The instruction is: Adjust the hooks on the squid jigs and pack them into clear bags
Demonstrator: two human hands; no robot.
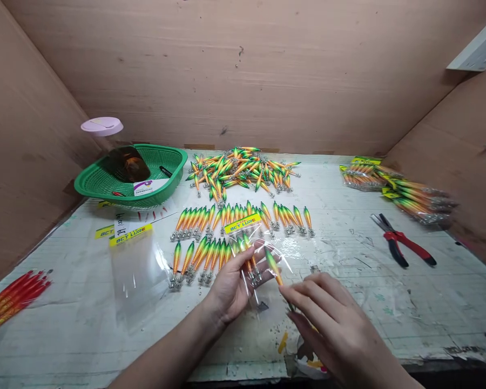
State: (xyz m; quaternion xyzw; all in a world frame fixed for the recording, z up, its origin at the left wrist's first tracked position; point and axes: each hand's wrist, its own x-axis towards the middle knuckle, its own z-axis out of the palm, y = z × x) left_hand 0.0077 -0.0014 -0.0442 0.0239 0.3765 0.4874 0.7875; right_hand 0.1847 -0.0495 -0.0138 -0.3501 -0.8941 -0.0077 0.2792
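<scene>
My left hand [231,289] is closed on a clear plastic bag [281,259] with a yellow "BCT LURE" header [243,223]. A few green-and-orange lures show inside that bag. Between the fingers of my right hand [336,319] is a fishing lure [272,265], its green tip pointing up by the bag's right side; the hand hides its lower end. Behind and left of the bag, similar lures with metal hook crowns lie in two rows, a back row [194,219] and a front row [204,259]. Flat bags [135,281] with yellow headers lie left of my left hand.
A heap of lures [243,173] lies at the back. The green basket [174,183] at back left holds a lidded cup [129,162]. Filled lure packs [417,200] and red-handled pliers [415,248] are on the right. Red lures [18,297] lie at far left. Board walls surround the table.
</scene>
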